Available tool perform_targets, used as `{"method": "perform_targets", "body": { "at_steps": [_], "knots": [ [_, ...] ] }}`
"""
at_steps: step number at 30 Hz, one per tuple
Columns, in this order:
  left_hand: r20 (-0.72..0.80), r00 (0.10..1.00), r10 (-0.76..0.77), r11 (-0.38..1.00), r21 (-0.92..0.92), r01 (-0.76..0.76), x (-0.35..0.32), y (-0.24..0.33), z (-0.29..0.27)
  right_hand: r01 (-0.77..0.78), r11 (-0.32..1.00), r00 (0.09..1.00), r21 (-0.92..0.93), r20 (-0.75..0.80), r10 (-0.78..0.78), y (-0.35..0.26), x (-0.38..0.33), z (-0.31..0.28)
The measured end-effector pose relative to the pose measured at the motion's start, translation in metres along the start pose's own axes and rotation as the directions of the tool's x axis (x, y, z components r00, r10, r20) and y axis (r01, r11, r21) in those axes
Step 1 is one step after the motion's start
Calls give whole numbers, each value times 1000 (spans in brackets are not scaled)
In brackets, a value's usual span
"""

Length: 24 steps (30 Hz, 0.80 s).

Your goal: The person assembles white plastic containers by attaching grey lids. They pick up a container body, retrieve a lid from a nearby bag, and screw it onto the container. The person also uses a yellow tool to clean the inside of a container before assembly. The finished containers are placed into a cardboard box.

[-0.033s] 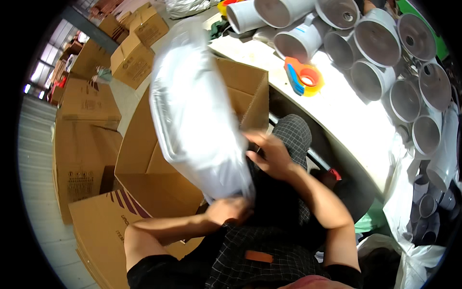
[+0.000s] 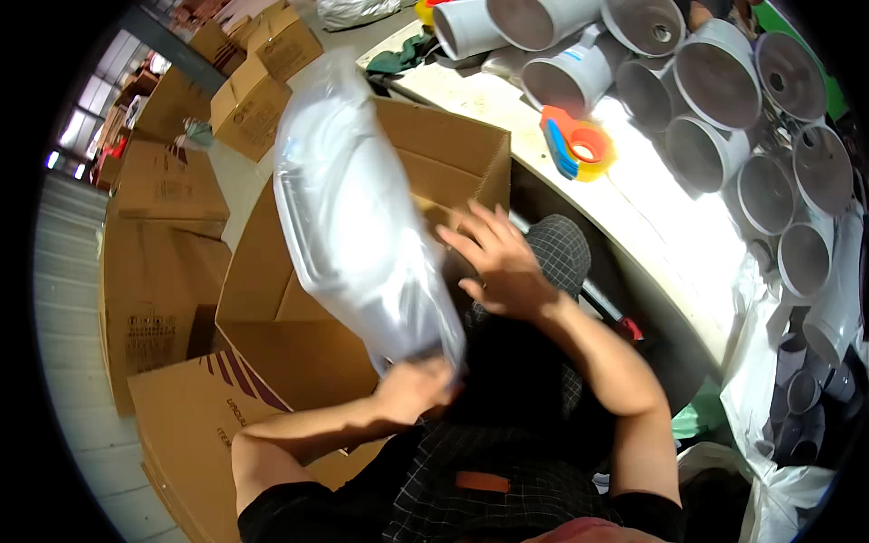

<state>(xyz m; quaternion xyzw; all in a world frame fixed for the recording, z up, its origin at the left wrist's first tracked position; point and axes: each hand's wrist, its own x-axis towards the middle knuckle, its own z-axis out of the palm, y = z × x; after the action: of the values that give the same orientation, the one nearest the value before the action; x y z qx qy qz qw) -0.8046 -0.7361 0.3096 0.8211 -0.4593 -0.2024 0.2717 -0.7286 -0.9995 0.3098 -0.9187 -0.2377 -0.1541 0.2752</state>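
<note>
A clear plastic bag (image 2: 348, 199) with a pale, bulky thing inside is held at a slant over an open cardboard box (image 2: 453, 136). What the bag contains cannot be made out through the shiny film. My left hand (image 2: 416, 389) is closed around the bag's gathered lower end. Just right of the bag, my right hand (image 2: 502, 262) has its fingers spread and holds nothing. Part of the box's inside is hidden behind the bag.
On the right, a white table (image 2: 652, 217) carries an orange and yellow tape dispenser (image 2: 579, 149) and stacked grey-white tubular parts (image 2: 715, 72). Closed cartons (image 2: 167, 281) stand along the left. A flat carton (image 2: 199, 425) lies near my left arm.
My right hand has come away from the bag's side and its fingers have spread. The bag and my left hand have shifted slightly to the left.
</note>
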Motion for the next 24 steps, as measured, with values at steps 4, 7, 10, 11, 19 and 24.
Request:
{"method": "perform_targets", "body": {
  "at_steps": [4, 7, 10, 11, 19, 24],
  "knots": [
    [-384, 881, -276, 835, 358, 418, -5, -29, -86, 319, 924, 886, -211, 412, -212, 64, 58, 28],
    [-388, 826, -410, 646, 516, 563, -54, -117, -86, 349, 923, 851, -159, 466, -242, 76, 30, 21],
    [-67, 949, -307, 766, 575, 288, -104, -203, -27, 171, 985, 919, -23, 364, -152, 84, -14, 1],
    [39, 915, -402, 801, 499, 330, -102, -217, -2, -202, 925, 948, 322, 301, 102, 102, -35, 4],
    [249, 845, -472, 755, 610, 242, -119, -285, 70, -704, 639, 240, 309, -743, 624, 59, -152, -108],
    [90, 978, -188, 746, 661, 83, -59, -266, 35, -426, 788, -547, 446, -820, 168, 139, -331, -314]
  ]
}}
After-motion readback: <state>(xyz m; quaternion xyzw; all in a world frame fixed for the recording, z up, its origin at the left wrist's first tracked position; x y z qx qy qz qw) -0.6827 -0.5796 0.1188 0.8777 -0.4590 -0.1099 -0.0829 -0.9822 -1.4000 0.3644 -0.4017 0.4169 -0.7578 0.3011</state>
